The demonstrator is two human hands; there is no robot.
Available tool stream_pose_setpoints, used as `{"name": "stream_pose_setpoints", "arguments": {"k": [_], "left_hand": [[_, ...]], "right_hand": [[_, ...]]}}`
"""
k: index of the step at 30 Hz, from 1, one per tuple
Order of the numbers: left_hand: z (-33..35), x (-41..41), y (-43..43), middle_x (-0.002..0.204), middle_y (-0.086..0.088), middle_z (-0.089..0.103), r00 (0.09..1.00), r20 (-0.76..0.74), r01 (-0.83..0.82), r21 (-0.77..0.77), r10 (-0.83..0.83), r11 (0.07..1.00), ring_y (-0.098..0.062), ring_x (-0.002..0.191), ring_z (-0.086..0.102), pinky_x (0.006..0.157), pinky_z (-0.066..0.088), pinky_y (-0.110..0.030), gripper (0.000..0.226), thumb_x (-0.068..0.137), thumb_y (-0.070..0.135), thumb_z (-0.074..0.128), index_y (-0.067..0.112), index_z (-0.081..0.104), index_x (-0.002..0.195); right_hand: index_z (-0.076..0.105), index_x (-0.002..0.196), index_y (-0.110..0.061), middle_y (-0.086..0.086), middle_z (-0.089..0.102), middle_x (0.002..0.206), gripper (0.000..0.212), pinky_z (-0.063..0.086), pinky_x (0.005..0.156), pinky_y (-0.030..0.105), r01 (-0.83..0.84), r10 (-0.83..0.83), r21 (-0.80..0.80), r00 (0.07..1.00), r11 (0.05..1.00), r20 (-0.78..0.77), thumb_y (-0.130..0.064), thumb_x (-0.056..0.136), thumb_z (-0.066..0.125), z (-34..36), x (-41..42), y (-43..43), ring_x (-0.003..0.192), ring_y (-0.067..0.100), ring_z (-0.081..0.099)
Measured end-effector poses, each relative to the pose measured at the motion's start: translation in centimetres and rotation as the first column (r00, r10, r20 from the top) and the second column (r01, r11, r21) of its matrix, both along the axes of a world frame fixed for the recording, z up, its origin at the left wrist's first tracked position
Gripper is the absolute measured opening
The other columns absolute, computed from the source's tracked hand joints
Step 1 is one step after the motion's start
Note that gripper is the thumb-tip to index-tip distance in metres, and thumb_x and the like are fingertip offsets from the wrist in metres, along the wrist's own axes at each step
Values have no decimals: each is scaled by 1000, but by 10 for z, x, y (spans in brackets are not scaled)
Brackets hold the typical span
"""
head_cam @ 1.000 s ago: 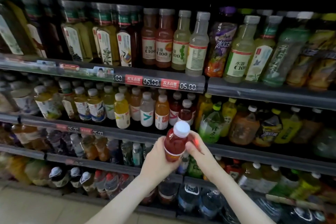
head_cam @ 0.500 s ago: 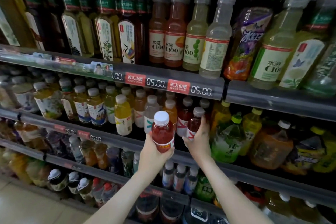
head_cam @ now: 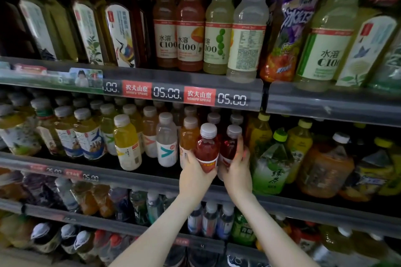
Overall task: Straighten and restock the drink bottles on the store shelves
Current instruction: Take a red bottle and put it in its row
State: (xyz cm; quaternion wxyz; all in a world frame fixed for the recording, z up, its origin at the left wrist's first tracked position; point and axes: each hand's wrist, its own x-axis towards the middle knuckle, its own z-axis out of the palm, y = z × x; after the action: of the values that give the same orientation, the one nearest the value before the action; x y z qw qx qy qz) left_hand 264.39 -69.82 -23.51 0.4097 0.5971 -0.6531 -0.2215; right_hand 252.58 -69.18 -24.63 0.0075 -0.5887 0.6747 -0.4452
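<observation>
Second shelf [head_cam: 138, 176], front row, left to right: yellow bottle [head_cam: 127, 145], clear bottle with white label [head_cam: 166, 143], orange bottle [head_cam: 188, 136], two red ones, then a large green tea bottle [head_cam: 271, 165]. All are capped and filled close to the neck. Top shelf [head_cam: 325, 104] carries taller bottles of tea and pale juice, upright and packed side by side.

Red bottle [head_cam: 207, 147]: white cap, clear body, red drink, label band low down. It is upright at the front of the second shelf, just right of the orange bottle and close beside the second red bottle [head_cam: 230, 144].

Left grip [head_cam: 195, 176]: fingers and thumb curled round the lower half of the red bottle. Right grip [head_cam: 237, 171]: fingers wrapped round the second red bottle from its right side.

Both bottle bases are hidden behind the hands, so I cannot tell whether either stands on the shelf. The lower shelves are dim and blurred, with unreadable labels. Some top-row caps are cut off at the top of the view.
</observation>
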Motion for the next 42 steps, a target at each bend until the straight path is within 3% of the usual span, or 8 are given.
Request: {"name": "stream_pose_setpoints", "arguments": {"k": [8,12,16,20,24,30,37,42], "left_hand": [[-19,-21,-20,130,-14,44,994,110,9,97,-20,995,-33,108,58,76,49,-37,82,79,49,68,2,27,133],[-16,-10,-21,129,-12,44,959,277,36,56,-50,998,-30,117,53,81,48,-35,80,79,55,66,3,32,129],[2,33,-16,119,-20,49,897,434,180,-200,-78,963,-38,107,53,77,51,-40,56,82,32,67,4,42,123],[11,84,-38,111,-21,54,861,463,65,-509,209,858,-39,96,55,79,48,-43,42,83,18,59,7,53,123],[15,107,-66,136,-27,46,761,588,73,-496,273,865,-44,131,38,106,23,-62,64,80,33,37,23,36,143],[8,113,-90,129,-31,52,690,695,212,-461,203,861,-48,126,44,108,4,-60,88,60,31,80,22,37,136],[9,124,-98,122,-28,55,687,708,257,-448,164,857,-46,120,49,109,21,-60,85,61,32,83,25,47,137],[13,132,-107,123,-31,55,653,753,332,-387,86,860,-47,119,52,99,41,-57,95,58,31,87,22,35,137]], "right_hand": [[-28,140,-47,20,17,153,108,51,92,50,26,-26,21,1000,999,-7,-19,88,64,-6,-1,-3,133,38,39],[-17,148,-33,27,19,151,111,41,103,56,83,-88,-46,989,996,-122,-14,83,70,0,5,0,136,43,30],[1,152,-18,25,16,153,96,24,114,56,-52,-33,-260,949,964,-312,-8,83,66,10,40,10,143,39,17],[-3,153,-27,21,9,155,101,9,114,45,-204,96,-244,914,948,-394,-3,82,64,7,88,4,144,36,9],[14,153,-27,26,20,154,118,12,111,58,32,-75,-83,811,996,-580,-9,58,83,6,112,-28,141,42,21],[-10,148,-28,29,-7,151,118,-17,109,62,274,-186,9,675,962,-714,-26,71,79,5,125,-53,141,42,25],[46,141,-16,27,24,145,81,13,114,53,305,-291,-118,619,945,-729,-12,67,78,2,123,-59,123,39,52],[54,131,-11,24,34,139,66,44,100,47,215,-261,-157,655,964,-709,-11,69,76,1,127,-70,116,38,47]]}}
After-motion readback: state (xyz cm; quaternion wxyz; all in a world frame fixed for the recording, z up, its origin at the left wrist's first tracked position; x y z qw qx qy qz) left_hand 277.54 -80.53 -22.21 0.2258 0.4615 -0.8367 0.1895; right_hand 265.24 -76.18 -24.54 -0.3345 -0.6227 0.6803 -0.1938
